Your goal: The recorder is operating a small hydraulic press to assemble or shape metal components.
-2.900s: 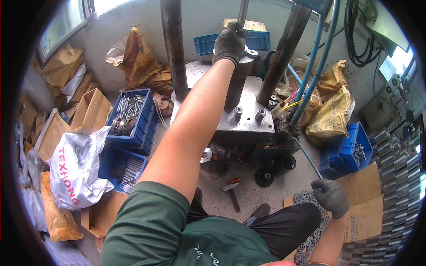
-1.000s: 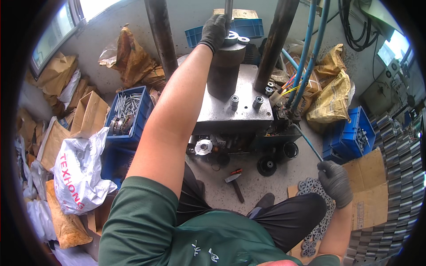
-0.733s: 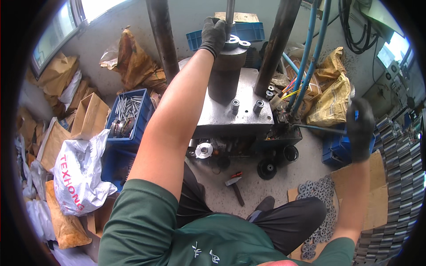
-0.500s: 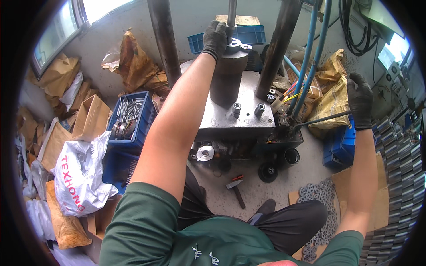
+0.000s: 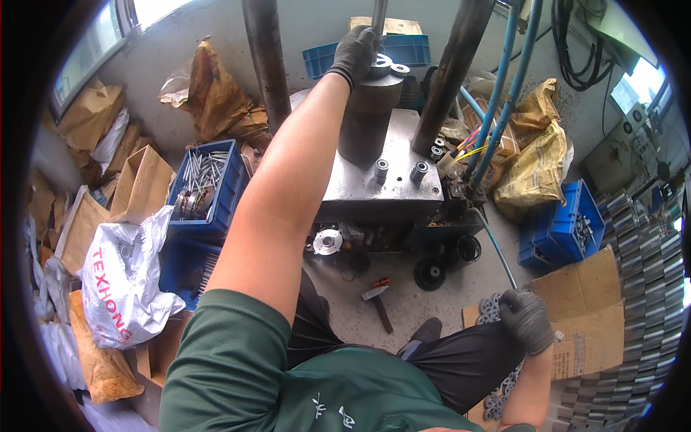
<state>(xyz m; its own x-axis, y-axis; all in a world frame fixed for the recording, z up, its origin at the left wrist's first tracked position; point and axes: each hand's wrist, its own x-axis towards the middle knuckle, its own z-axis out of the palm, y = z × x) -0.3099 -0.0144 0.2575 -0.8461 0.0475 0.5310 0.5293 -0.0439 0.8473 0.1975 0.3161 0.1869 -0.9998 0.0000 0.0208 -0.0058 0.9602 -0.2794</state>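
Note:
My left hand (image 5: 356,54), in a dark glove, is closed around the upright metal rod (image 5: 380,16) above a dark steel cylinder (image 5: 367,122); its fingers partly hide the rod's lower end. Bearing-like rings (image 5: 399,70) lie on the cylinder's top beside it. The cylinder stands on a thick steel plate (image 5: 345,183) between two dark columns. Near its front edge, two small cylindrical parts (image 5: 381,171) stand upright. At the right, my gloved right hand (image 5: 525,320) grips the end of a thin lever (image 5: 497,241), low by my knee.
A hammer (image 5: 379,306) lies on the floor ahead of my feet. Blue crates of metal parts (image 5: 209,183) and a white sack (image 5: 122,281) are at left. Cardboard (image 5: 583,309), a blue crate (image 5: 565,223) and stacked metal pieces (image 5: 655,302) are at right.
My right hand has swung the lever down from a raised position to beside my knee. My left hand has shifted slightly right, its fingers now over the rod's lower part.

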